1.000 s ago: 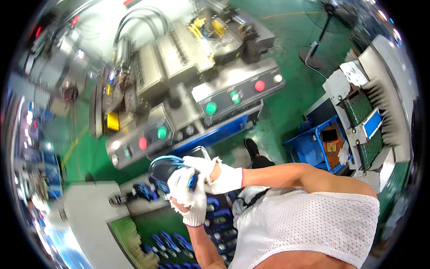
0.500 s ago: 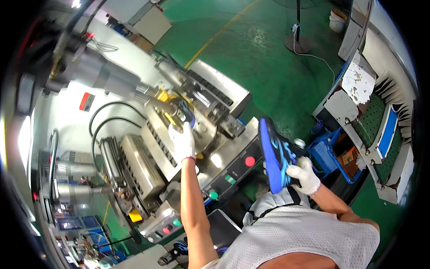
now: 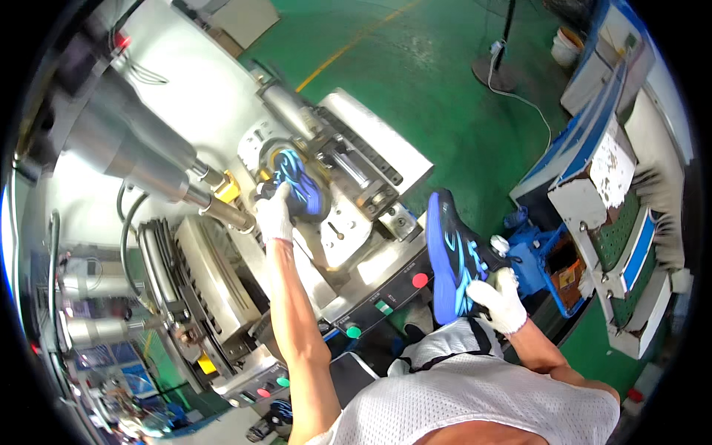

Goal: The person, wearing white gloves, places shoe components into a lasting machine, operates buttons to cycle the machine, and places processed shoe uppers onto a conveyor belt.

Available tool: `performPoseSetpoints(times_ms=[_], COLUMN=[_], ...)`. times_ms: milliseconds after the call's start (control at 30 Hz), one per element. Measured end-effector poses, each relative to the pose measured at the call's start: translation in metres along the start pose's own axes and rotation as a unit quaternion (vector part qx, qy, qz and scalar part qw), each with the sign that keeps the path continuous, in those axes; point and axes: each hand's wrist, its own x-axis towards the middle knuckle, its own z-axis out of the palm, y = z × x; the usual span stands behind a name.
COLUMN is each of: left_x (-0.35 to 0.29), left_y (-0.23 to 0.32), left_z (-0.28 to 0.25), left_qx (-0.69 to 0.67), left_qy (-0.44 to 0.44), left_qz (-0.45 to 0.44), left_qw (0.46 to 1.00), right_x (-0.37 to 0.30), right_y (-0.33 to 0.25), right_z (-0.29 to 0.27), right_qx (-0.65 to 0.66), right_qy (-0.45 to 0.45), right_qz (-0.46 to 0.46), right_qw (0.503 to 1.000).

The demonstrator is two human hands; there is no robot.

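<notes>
My left hand (image 3: 274,216), in a white glove, reaches into the press machine (image 3: 348,241) at left of centre. Its fingers close on the collar of a black and blue sneaker (image 3: 300,194) that sits in the machine's cradle, sole toward the lower right. Metal press rods with a yellow block (image 3: 228,188) stand just left of that shoe, clear of it. My right hand (image 3: 504,302), gloved too, grips a second sneaker (image 3: 449,256) by its heel and collar area. That one is upright on end before my body, its thick blue sole facing left.
Red button (image 3: 420,280) and green button (image 3: 354,332) sit on the machine's front panel. A second press unit (image 3: 215,278) is at left. On the right stand a blue crate (image 3: 545,259) and a rack with brushes (image 3: 615,245). A fan stand (image 3: 495,74) is at the back.
The press rods have lifted off the shoe in the machine and it now shows in full. My left hand has moved from beside it onto its collar. The right hand keeps its sneaker.
</notes>
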Motion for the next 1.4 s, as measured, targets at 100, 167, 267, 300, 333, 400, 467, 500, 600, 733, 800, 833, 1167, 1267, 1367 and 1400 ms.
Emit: performPoseSetpoints(times_ms=[100,167,267,300,333,400,467,500,600,733,800,833,1167,1267,1367,1400], left_x=[-0.099,-0.171,-0.265,-0.299,-0.334,-0.393,-0.445,-0.472,-0.529,-0.557,-0.542,-0.536,-0.607,-0.655,-0.667,-0.66], left_y=[0.019,0.015,-0.031,-0.051,-0.065,-0.091,-0.119,-0.157,-0.183,-0.26,-0.296,-0.313,-0.379,-0.346,-0.366,-0.385], left_z=[-0.059,-0.087,-0.135,-0.156,-0.169,-0.186,-0.187,-0.179,-0.164,-0.159,-0.156,-0.155,-0.156,-0.19,-0.198,-0.2], left_qx=[-0.049,-0.029,-0.093,-0.08,-0.102,-0.106,-0.035,-0.076,-0.113,0.002,0.064,0.093,-0.089,-0.066,-0.066,-0.056], left_qy=[0.029,0.053,0.038,0.043,0.04,0.06,0.091,0.137,0.289,0.434,0.488,0.496,0.47,0.524,0.558,0.545], left_qz=[0.084,0.121,0.101,0.09,0.013,-0.103,-0.203,-0.176,-0.301,-0.292,-0.243,-0.263,-0.209,-0.152,-0.209,-0.238], left_qw=[0.995,0.991,0.99,0.992,0.994,0.987,0.974,0.972,0.902,0.852,0.836,0.822,0.853,0.836,0.801,0.802], right_x=[0.033,0.073,0.154,0.181,0.208,0.249,0.295,0.33,0.329,0.357,0.419,0.421,0.002,-0.005,-0.082,-0.119], right_y=[-0.05,-0.081,-0.127,-0.132,-0.131,-0.104,-0.044,-0.024,-0.018,-0.027,-0.06,-0.072,0.138,0.145,0.146,0.158], right_z=[0.048,0.1,0.196,0.241,0.289,0.37,0.409,0.405,0.397,0.392,0.374,0.365,0.257,0.259,0.243,0.244], right_qx=[0.058,0.047,-0.171,-0.248,-0.335,-0.462,-0.563,-0.607,-0.486,-0.551,-0.593,-0.624,-0.503,-0.626,-0.605,-0.559], right_qy=[-0.128,-0.151,-0.171,-0.214,-0.207,-0.158,-0.128,-0.124,-0.162,-0.111,-0.146,-0.192,-0.37,-0.284,-0.401,-0.474], right_qz=[-0.036,-0.113,-0.161,-0.179,-0.204,-0.258,-0.331,-0.363,-0.266,-0.392,-0.404,-0.377,-0.621,-0.62,-0.53,-0.503], right_qw=[0.989,0.981,0.957,0.928,0.896,0.834,0.746,0.696,0.816,0.728,0.681,0.657,0.473,0.379,0.438,0.458])
